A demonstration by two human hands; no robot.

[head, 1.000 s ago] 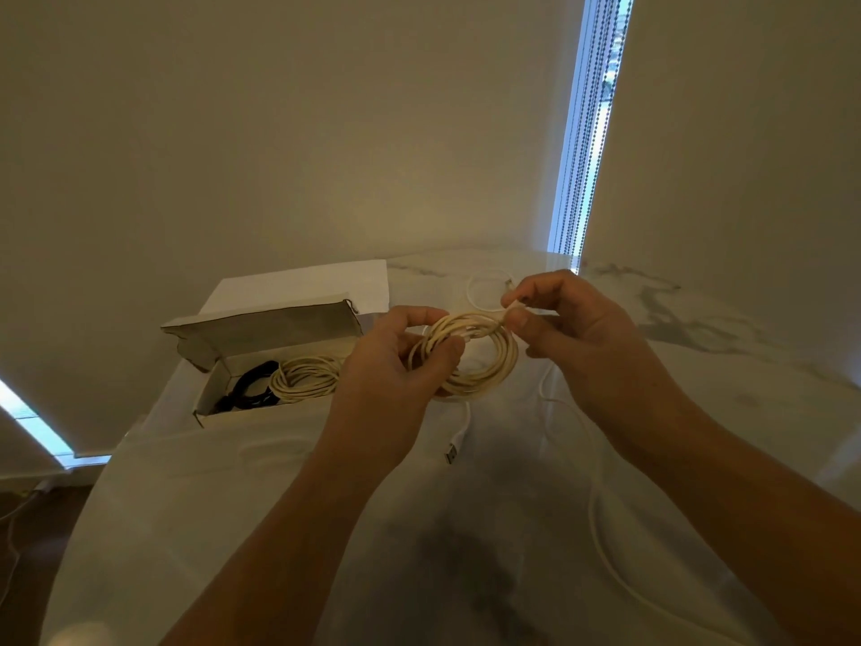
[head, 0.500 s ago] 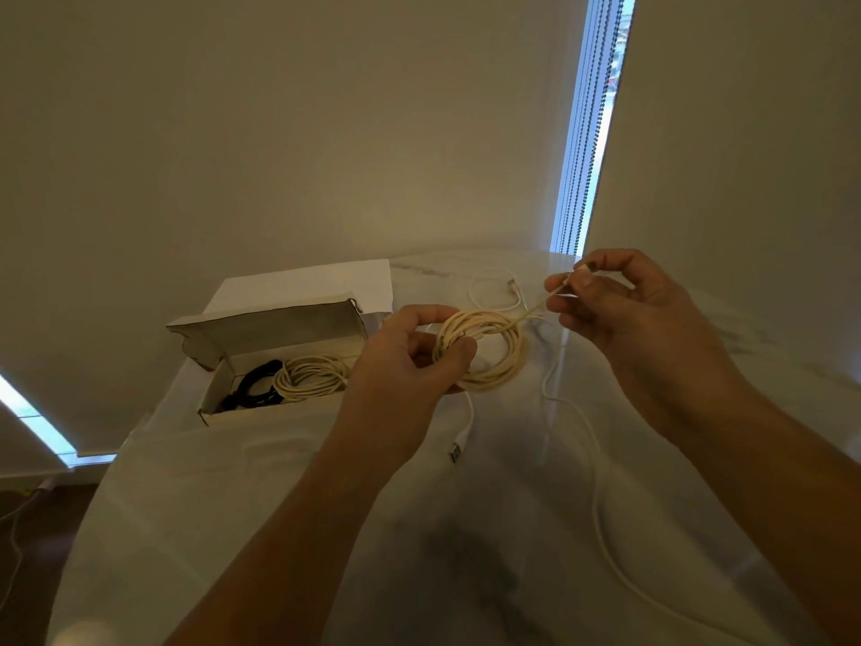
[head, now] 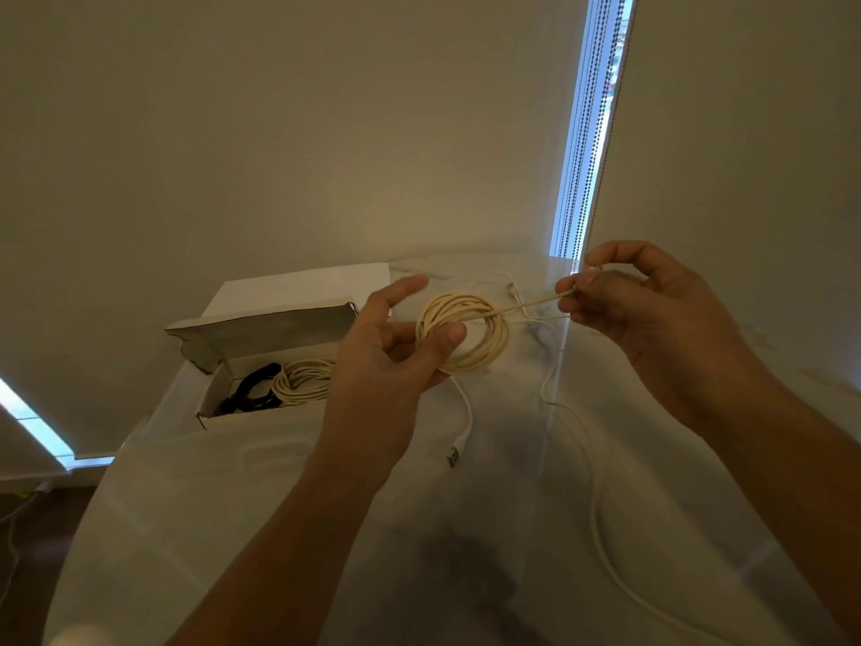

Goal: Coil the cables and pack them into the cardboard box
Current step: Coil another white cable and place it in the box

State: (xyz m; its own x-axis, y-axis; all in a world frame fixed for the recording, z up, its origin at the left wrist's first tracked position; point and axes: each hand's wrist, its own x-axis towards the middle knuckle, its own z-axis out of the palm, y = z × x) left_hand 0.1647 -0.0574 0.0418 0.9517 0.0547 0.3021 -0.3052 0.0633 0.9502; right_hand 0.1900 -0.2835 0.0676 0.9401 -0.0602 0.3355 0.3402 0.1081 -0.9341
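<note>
Cream cable (head: pixel 466 335), wound into a coil, is being held above the marble table (head: pixel 536 529), just right of the open cardboard box (head: pixel 261 347). The left hand (head: pixel 391 352) is pinching the coil's near rim between thumb and lower fingers, its index finger sticking out straight. The right hand (head: pixel 638 305) is pinching the cable's free end, fingers curled, and drawing it taut through the coil's centre. By the look of it, the person is tying off the bundle. Doing it well probably means keeping the left-hand pinch firm so the loops are not slipping, and pulling gently. A white cable (head: pixel 573 435) is lying loose on the table, uncoiled. Inside the box, a cream coil (head: pixel 303 380) and a black cable (head: pixel 254 389) are already lying.
</note>
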